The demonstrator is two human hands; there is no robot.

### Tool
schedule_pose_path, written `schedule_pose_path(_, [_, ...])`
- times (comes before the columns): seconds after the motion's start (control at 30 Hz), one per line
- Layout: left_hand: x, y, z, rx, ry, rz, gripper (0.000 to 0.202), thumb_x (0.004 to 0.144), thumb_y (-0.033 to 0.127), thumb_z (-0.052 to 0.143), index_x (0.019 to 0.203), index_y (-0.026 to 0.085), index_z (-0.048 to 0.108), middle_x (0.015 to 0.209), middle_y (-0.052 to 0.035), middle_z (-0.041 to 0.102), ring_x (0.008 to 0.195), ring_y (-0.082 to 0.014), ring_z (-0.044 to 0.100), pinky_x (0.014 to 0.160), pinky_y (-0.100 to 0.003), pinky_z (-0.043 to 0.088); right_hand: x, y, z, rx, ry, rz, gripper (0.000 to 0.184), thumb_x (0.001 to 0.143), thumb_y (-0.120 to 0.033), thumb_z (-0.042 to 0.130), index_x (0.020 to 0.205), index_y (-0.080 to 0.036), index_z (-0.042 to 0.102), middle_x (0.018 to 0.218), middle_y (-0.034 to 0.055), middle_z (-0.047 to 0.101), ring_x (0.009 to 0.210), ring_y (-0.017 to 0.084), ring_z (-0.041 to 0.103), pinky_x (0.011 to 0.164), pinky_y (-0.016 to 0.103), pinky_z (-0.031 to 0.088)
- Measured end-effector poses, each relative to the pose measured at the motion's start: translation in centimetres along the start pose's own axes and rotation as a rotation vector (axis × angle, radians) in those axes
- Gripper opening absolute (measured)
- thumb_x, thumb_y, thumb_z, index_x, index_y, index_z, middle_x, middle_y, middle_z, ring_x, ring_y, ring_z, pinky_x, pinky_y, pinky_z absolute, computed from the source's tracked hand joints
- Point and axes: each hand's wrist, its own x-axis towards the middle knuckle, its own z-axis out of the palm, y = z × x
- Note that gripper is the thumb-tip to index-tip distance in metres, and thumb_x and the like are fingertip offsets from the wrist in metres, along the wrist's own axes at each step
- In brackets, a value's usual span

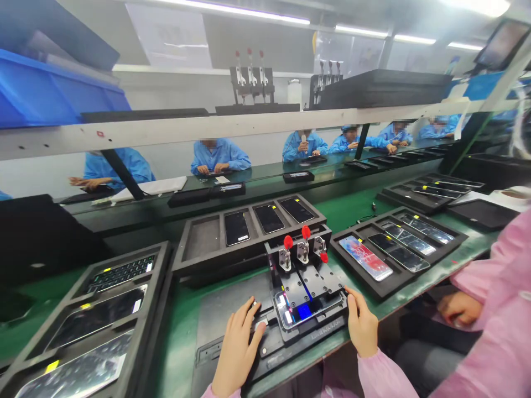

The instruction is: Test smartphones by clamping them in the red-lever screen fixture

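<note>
In front of me stands a black clamp fixture (313,333) with metal plates and red-tipped toggle clamps (304,250). Two of the red tips point up, and the right one hangs down. A phone (304,312) with a lit screen, partly blue, lies in the fixture under the plates. My left hand (238,345) rests at the left side of the base, fingers apart, thumb near the phone's left end. At the opposite side, my right hand (362,320) has its thumb and fingers closed on the fixture's right edge; some fingers are hidden.
Foam trays of phones stand at the left (160,287), behind the fixture (201,266) and at the right (375,288). A person in a pink sleeve (489,298) sits close at my right. Beyond a shelf (257,122), several people in blue work.
</note>
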Motion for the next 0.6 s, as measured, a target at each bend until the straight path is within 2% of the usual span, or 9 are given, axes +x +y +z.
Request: schedule_pose_path(0.6, [-0.04, -0.02, 0.0, -0.029, 0.017, 0.028, 0.042, 0.091, 0.039, 0.032, 0.131, 0.03, 0.037, 0.143, -0.0041, 0.035, 0.13, -0.0219, 0.033, 0.108, -0.054, 0.019, 0.02, 0.04, 0.08, -0.006, 0.01, -0.032, 0.047, 0.089, -0.048, 0.03, 0.106, -0.017, 0.06, 0.108, 0.0082, 0.064, 0.098, 0.023, 0.061, 0.086, 0.03, 0.045])
